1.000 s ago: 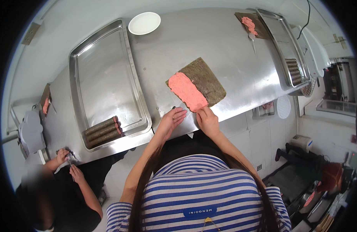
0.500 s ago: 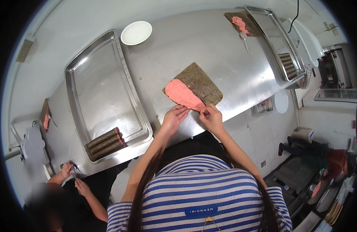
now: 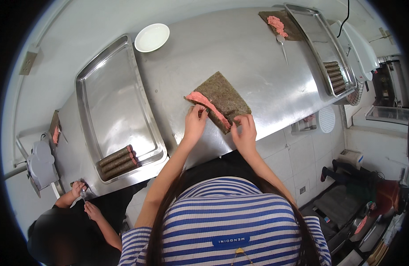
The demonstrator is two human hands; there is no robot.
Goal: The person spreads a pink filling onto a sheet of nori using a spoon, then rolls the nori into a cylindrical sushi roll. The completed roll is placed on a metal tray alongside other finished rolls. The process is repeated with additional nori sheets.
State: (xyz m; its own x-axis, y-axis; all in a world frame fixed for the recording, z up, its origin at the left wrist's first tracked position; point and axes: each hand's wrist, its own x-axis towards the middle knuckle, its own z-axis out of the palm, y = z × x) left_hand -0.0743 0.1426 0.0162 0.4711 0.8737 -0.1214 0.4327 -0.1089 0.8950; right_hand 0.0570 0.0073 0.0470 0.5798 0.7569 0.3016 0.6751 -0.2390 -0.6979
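Observation:
A greenish-brown seaweed sheet [image 3: 227, 94] lies slantwise on the steel table. Along its near left side runs a strip of pink paste [image 3: 209, 106], with the near edge of the sheet folded up over part of it. My left hand [image 3: 195, 123] pinches that folded edge near its left end, fingers curled at the paste. At the other end, my right hand [image 3: 244, 132] is closed on the near right corner, its fingertips on the sheet. What lies under the fold is hidden.
Left of me, a metal tray [image 3: 82, 95] holds seaweed rolls [image 3: 118, 162]; a white plate [image 3: 152, 37] stands behind it. Far right are another tray [image 3: 319, 71] with several rolls, and a paste-topped seaweed sheet [image 3: 293, 27] with a spoon [image 3: 282, 48]. A co-worker's hands [image 3: 87, 201] hold something at lower left.
Both my hands have lifted the sheet's near edge and turned it over away from me. The pink paste now shows as a narrower strip. My left hand has moved up a little.

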